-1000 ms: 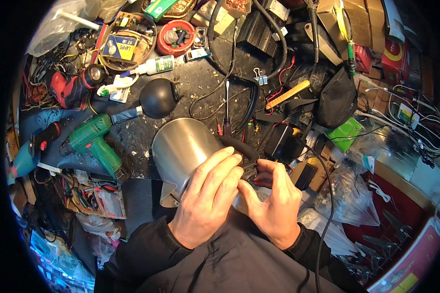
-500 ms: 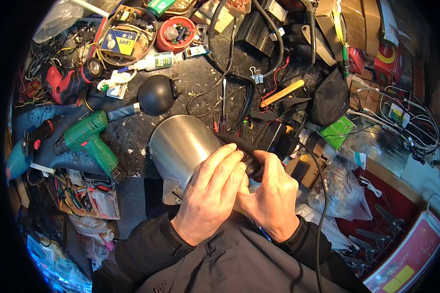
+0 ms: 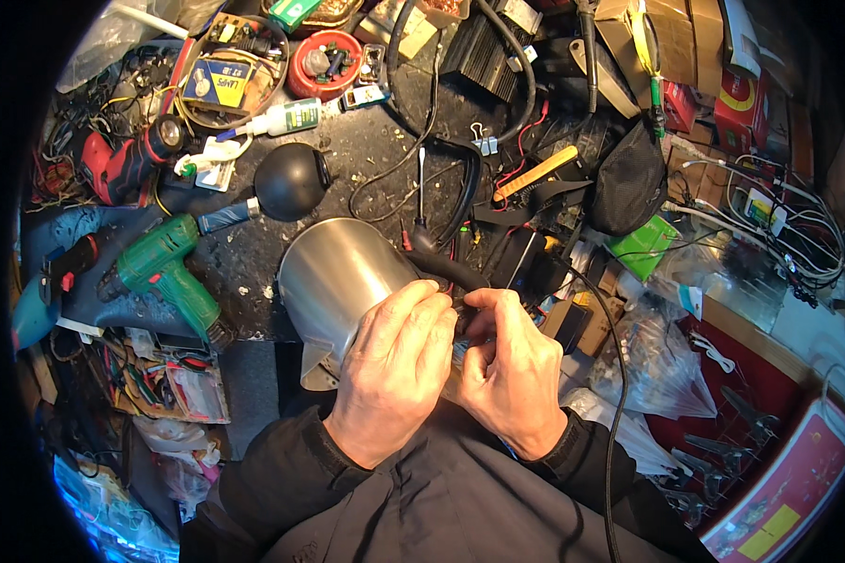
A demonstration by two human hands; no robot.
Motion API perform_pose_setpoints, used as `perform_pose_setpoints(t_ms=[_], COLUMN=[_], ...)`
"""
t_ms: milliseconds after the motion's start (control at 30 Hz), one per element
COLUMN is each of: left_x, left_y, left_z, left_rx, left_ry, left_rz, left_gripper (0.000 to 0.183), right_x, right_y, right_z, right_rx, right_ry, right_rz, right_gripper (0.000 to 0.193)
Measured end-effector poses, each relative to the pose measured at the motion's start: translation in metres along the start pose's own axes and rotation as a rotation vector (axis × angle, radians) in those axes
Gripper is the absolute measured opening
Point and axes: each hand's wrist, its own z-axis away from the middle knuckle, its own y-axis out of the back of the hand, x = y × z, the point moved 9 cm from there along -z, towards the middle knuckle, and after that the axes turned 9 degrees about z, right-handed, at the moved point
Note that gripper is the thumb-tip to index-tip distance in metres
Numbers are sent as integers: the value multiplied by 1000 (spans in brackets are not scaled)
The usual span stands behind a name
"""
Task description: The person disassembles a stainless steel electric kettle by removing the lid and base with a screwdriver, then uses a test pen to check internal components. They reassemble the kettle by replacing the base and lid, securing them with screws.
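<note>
A brushed-steel kettle (image 3: 343,272) lies tilted at the bench's near edge, its spout toward me at lower left and its black handle (image 3: 449,270) on the far right side. My left hand (image 3: 394,366) rests on the kettle's near right end, fingers together and curled over it. Beside it, at the same end, my right hand (image 3: 514,371) has its fingers curled in and its thumb bent. Anything between the right fingertips is too small or hidden to make out. The hands cover that end of the kettle.
Left of the kettle are a black ball-shaped part (image 3: 291,183), a green cordless drill (image 3: 171,272) and a red-black power tool (image 3: 127,159). Beyond it lie a screwdriver (image 3: 421,192) and a yellow-handled cutter (image 3: 535,174). A black cable (image 3: 620,403) hangs at my right, near plastic bags (image 3: 662,361).
The right hand has drawn slightly away from the left, and its fingers are curled in more. The whole scene has shifted a little left. The left hand still rests on the kettle.
</note>
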Motion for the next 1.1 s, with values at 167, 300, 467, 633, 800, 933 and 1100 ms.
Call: perform_pose_setpoints(t_ms=[167, 300, 467, 633, 800, 933, 1100], left_x=[5, 5, 10, 13, 22, 22, 31], left_y=[3, 2, -1, -5, -12, -14, -18], left_z=[-5, -6, -8, -7, -4, -5, -1], left_rx=[-52, -117, -88, -105, -116, -93, -159], left_ry=[24, 94, 53, 42, -98, -78, -103], left_rz=[-33, -16, -118, -192, -263, -279, -374], left_gripper=[44, 49, 55, 55, 48, 49, 53], right_x=[18, 57, 129, 195, 210, 195, 191], right_y=[12, 17, -25, -110, -145, -149, -167], right_z=[-2, 5, 25, 43, 48, 15, -26], right_rx=[66, 88, 94, -64, 67, 249, 116], right_ry=[-39, -164, -316, -437, -368, -273, -335], right_rz=[-135, -166, -310, -315, -326, -243, -192], right_gripper=[42, 35, 29, 22, 27, 39, 44])
